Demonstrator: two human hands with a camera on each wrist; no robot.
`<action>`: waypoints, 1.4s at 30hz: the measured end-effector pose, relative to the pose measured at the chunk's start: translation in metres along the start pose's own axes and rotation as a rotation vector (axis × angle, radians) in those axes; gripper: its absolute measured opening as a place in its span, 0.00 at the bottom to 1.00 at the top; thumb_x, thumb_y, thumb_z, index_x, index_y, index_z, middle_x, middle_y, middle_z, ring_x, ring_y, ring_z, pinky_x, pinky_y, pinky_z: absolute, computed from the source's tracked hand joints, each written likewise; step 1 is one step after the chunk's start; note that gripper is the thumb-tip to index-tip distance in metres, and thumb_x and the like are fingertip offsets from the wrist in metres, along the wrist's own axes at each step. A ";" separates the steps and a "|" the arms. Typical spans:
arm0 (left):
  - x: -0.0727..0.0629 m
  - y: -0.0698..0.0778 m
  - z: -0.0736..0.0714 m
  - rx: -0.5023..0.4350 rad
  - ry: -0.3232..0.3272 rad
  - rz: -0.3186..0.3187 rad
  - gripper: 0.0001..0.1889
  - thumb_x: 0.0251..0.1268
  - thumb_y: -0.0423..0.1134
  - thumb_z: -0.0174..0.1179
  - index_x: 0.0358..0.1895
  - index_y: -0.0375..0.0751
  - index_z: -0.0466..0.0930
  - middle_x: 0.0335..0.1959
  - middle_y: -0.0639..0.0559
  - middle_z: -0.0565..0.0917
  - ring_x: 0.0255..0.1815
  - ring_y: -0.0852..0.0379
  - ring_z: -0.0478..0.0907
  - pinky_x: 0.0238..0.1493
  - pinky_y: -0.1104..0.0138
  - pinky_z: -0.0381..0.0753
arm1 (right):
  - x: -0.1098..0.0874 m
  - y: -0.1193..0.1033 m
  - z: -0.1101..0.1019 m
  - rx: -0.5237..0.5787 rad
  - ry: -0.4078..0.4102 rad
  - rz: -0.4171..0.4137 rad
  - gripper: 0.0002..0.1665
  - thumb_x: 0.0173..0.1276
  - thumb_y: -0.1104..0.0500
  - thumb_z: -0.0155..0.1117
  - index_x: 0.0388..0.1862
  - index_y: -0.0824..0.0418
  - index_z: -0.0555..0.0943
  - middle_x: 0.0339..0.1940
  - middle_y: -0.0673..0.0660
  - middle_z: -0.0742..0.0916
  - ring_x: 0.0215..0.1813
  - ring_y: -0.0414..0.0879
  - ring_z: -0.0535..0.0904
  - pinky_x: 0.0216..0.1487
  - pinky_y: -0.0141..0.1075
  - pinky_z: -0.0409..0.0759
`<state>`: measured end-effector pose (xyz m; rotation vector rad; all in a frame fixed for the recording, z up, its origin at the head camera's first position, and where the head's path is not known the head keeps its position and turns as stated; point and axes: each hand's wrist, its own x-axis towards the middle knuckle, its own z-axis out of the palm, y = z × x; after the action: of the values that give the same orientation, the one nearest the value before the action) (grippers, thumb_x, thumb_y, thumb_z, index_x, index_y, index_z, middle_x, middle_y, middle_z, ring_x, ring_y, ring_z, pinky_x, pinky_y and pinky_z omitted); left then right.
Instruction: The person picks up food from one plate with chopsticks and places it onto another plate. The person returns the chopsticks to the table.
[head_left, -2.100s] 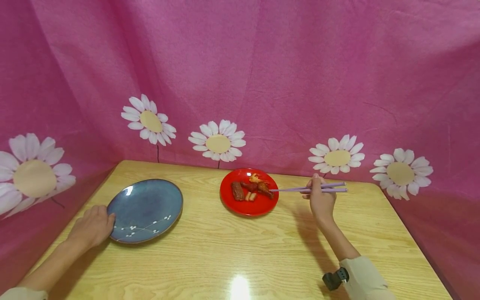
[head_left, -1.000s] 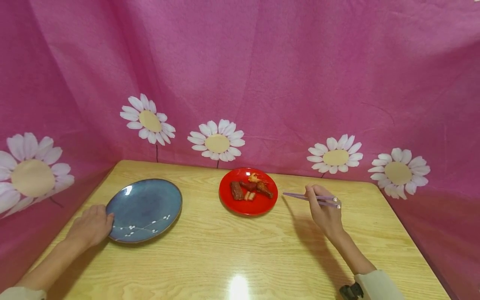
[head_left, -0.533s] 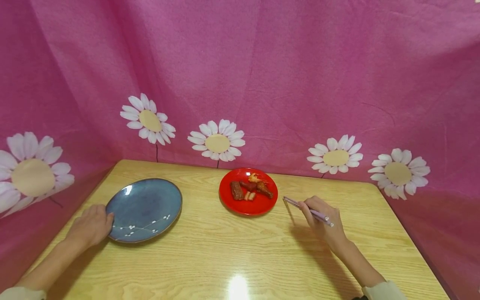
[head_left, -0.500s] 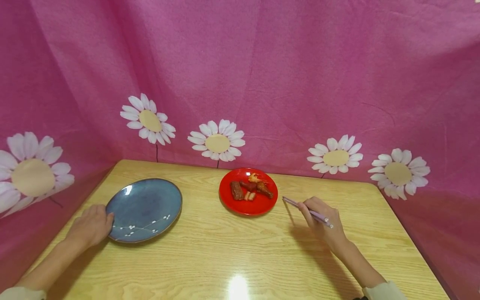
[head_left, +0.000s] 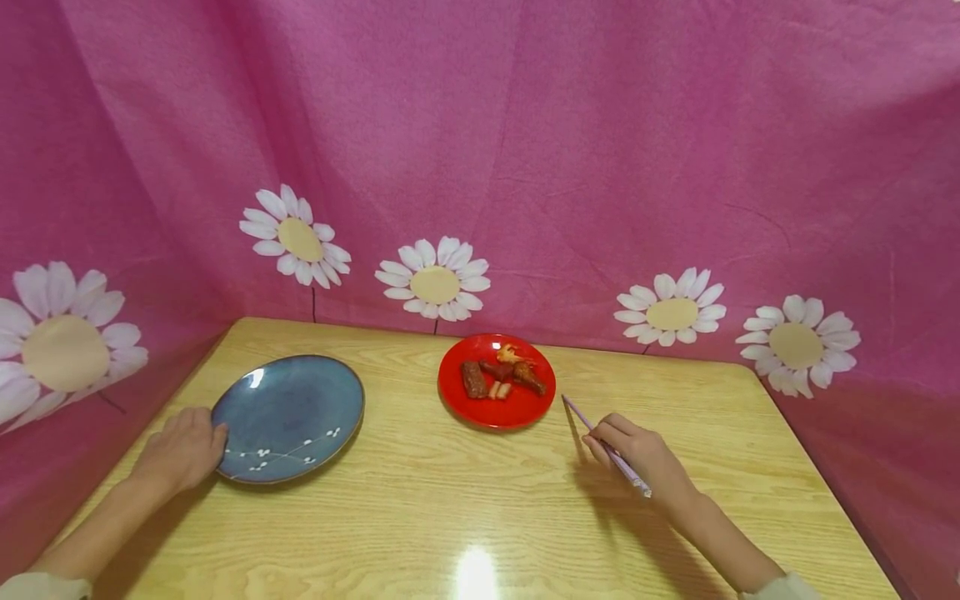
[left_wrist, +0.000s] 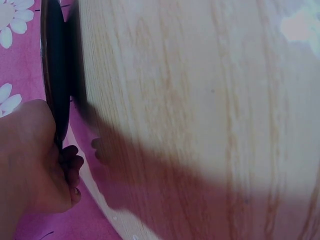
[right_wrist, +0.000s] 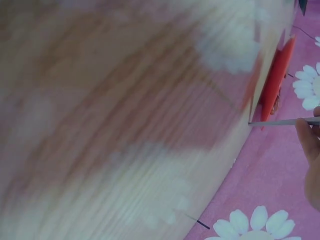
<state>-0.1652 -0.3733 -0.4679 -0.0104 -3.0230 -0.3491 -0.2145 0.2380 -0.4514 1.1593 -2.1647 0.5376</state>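
Note:
My left hand [head_left: 183,450] grips the left rim of a large blue plate [head_left: 288,412] with white blossom sprigs. The left wrist view shows its fingers curled under the edge of the plate [left_wrist: 56,75]. My right hand [head_left: 651,462] holds a pair of purple chopsticks [head_left: 627,473], slanting down to the left, the two sticks lying close together. Their tips come down just right of a red plate [head_left: 495,415], apart from it. On the red plate lie a dark brown slab of meat [head_left: 474,380], a chicken drumstick [head_left: 529,377], short pale pieces [head_left: 499,390] and an orange-yellow bit [head_left: 512,354].
The wooden table [head_left: 420,500] ends at a pink cloth [head_left: 480,150] with printed daisies, which hangs behind it and along both sides. A bright light reflection shows near the table's front.
My right hand has drawn back from the red plate, right and toward me, turning the chopsticks from level to a steep slant. The left hand and both plates stay put.

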 end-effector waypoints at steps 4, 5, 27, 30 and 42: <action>0.000 0.000 -0.001 -0.002 -0.002 -0.002 0.16 0.75 0.38 0.44 0.36 0.23 0.65 0.32 0.33 0.70 0.39 0.29 0.71 0.37 0.38 0.71 | -0.004 -0.001 -0.001 0.000 -0.059 -0.032 0.21 0.80 0.48 0.49 0.33 0.57 0.81 0.34 0.46 0.81 0.29 0.35 0.77 0.29 0.27 0.78; 0.000 0.001 -0.001 -0.002 -0.002 -0.003 0.16 0.75 0.38 0.44 0.36 0.23 0.65 0.32 0.33 0.70 0.39 0.29 0.71 0.37 0.38 0.71 | -0.005 -0.001 -0.002 0.008 -0.070 -0.039 0.21 0.81 0.48 0.48 0.33 0.57 0.81 0.34 0.46 0.80 0.30 0.35 0.77 0.29 0.27 0.78; 0.000 0.001 -0.001 -0.017 0.003 -0.006 0.16 0.75 0.38 0.45 0.35 0.23 0.66 0.31 0.33 0.71 0.39 0.28 0.71 0.36 0.38 0.70 | -0.035 -0.012 0.004 -0.126 -0.359 -0.143 0.06 0.76 0.64 0.56 0.40 0.60 0.80 0.41 0.55 0.78 0.28 0.41 0.78 0.24 0.28 0.76; 0.000 0.001 -0.001 -0.025 0.007 -0.008 0.16 0.75 0.38 0.45 0.34 0.23 0.67 0.31 0.33 0.71 0.38 0.28 0.72 0.36 0.38 0.70 | -0.037 -0.014 0.005 -0.141 -0.388 -0.148 0.06 0.66 0.67 0.67 0.38 0.60 0.79 0.41 0.55 0.78 0.29 0.42 0.79 0.23 0.29 0.76; 0.000 0.000 0.000 -0.018 0.010 -0.002 0.16 0.75 0.38 0.45 0.34 0.25 0.66 0.30 0.34 0.71 0.37 0.28 0.72 0.35 0.38 0.71 | -0.037 -0.015 0.007 -0.170 -0.428 -0.160 0.35 0.80 0.51 0.18 0.39 0.60 0.77 0.41 0.57 0.77 0.27 0.41 0.77 0.21 0.28 0.73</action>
<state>-0.1655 -0.3734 -0.4683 -0.0066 -3.0103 -0.3755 -0.1883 0.2471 -0.4806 1.4348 -2.3825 0.0307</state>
